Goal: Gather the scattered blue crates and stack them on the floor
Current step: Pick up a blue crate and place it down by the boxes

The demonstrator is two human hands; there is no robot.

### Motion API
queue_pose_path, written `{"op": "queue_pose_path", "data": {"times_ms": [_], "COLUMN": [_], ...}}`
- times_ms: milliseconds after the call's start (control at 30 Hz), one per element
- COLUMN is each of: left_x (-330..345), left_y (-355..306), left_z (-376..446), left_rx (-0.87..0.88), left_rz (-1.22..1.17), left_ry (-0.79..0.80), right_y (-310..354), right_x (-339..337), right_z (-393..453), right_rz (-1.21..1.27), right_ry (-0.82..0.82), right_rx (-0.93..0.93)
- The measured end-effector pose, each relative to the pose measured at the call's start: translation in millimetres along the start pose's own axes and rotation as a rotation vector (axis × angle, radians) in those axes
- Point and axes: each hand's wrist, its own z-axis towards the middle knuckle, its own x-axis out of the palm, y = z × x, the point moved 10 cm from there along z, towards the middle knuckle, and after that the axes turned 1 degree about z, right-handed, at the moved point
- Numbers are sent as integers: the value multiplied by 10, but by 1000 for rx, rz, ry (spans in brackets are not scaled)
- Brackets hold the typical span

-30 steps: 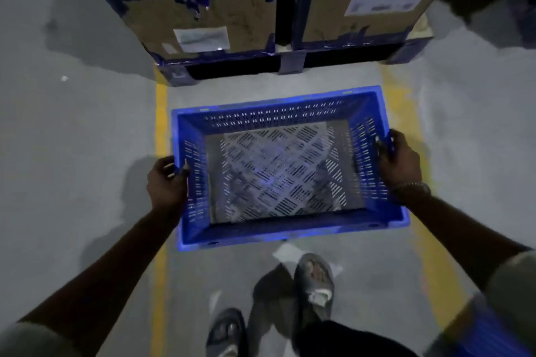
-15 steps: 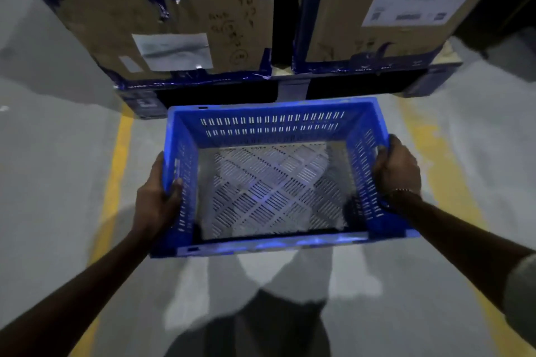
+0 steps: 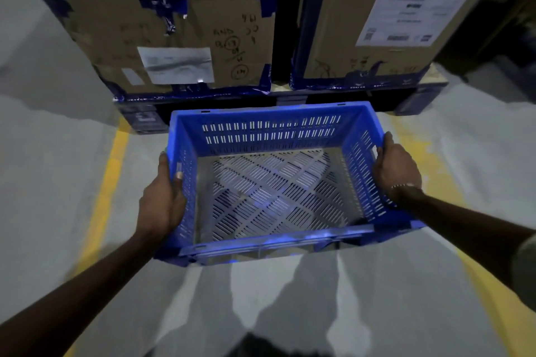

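An empty blue slotted crate (image 3: 269, 127) hangs in front of me above the grey floor, its open top facing up. My left hand (image 3: 161, 200) grips its left side wall, thumb hooked over the rim. At the opposite side my right hand (image 3: 396, 166) grips the right wall, with a bracelet at the wrist. No other crate shows in this view.
Just beyond the crate stand two large cardboard boxes, one at the left (image 3: 179, 38) and one at the right (image 3: 377, 14), taped in blue on a dark pallet (image 3: 362, 98). Yellow floor lines run along the left (image 3: 107, 191) and right (image 3: 493, 298).
The view has tilted up and my feet have left the frame. The crate, held in both hands, has come closer to the boxes on the pallet.
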Motion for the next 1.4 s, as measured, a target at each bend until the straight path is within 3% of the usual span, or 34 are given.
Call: {"op": "queue_pose_path", "data": {"times_ms": [500,700,833,933,1067,1167,1300,1400], "left_x": [-167,-193,-298,-308,128,649,1382,1798], "left_y": [-253,-288,-468,-713,-1523,-2150,-2748,-3165], "left_z": [-149,-162,-243,-237,-451,-942,-1647,-2284], "left_rx": [105,93,203,276,475,672,807,886], "left_rz": [225,289,329,220,99,71,16,22], "left_ry": [-115,-127,-219,-252,-78,82,398,663], "right_y": [-93,-196,-267,-325,-476,-572,-898,-1176], "right_x": [16,-27,-90,-187,-410,-753,-1326,-1673], "right_z": [-42,-425,-561,-679,-993,-1303,-1765,-2207], "right_rz": [-77,-149,-212,-305,-356,-333,-167,-212], "right_ry": [215,214,245,270,265,150,-32,-101], "right_rx": [-21,-52,-94,-123,-136,-192,-55,-29]}}
